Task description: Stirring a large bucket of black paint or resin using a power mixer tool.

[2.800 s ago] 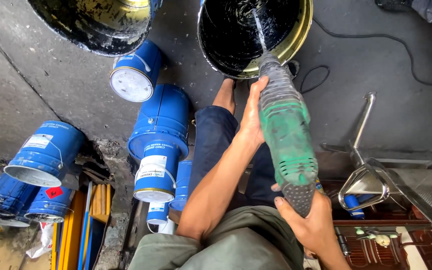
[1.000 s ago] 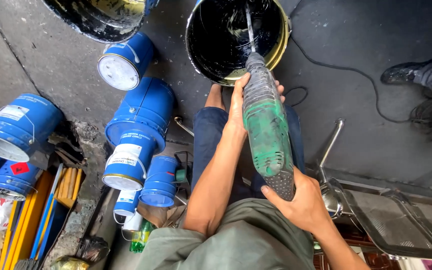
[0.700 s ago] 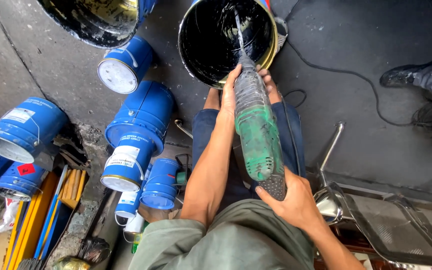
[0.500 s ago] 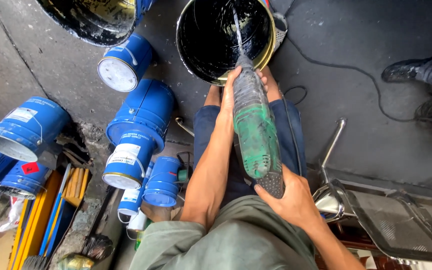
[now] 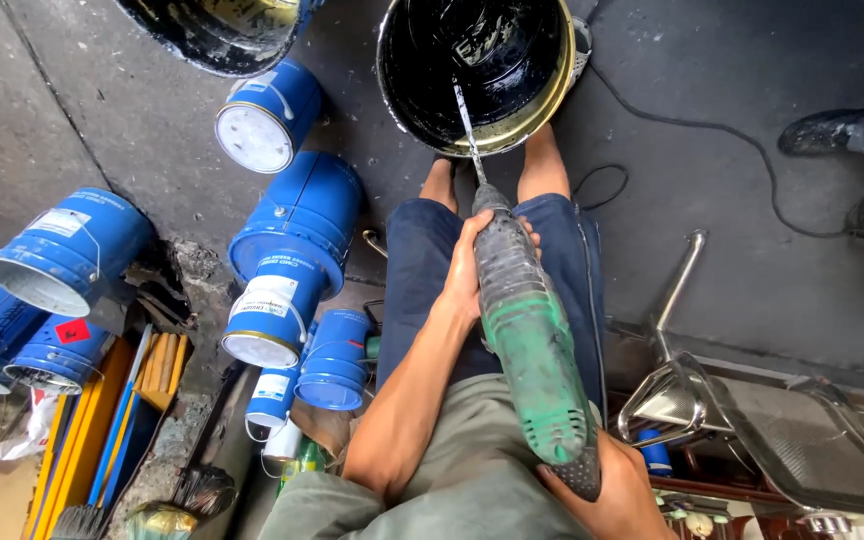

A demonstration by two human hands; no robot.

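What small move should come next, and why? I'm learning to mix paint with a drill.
Probably lower the green power drill slightly: its thin metal mixing rod enters the round black-filled bucket near its rim. Left hand grips the front, right hand the rear.

A person seated over a concrete floor (image 5: 712,230) grips a green power drill (image 5: 530,345) with both hands: the left hand (image 5: 472,270) wraps the grimy front barrel, the right hand (image 5: 607,495) closes on the rear handle. The drill's metal mixing rod (image 5: 466,130) dips into a large bucket (image 5: 552,95) of glossy black liquid between the bare feet. Blue paint cans (image 5: 292,250) lie tipped on the floor to the left, beside yellow-handled tools (image 5: 82,440). A black cord (image 5: 692,125) trails right, toward another person's dark shoe (image 5: 822,130).
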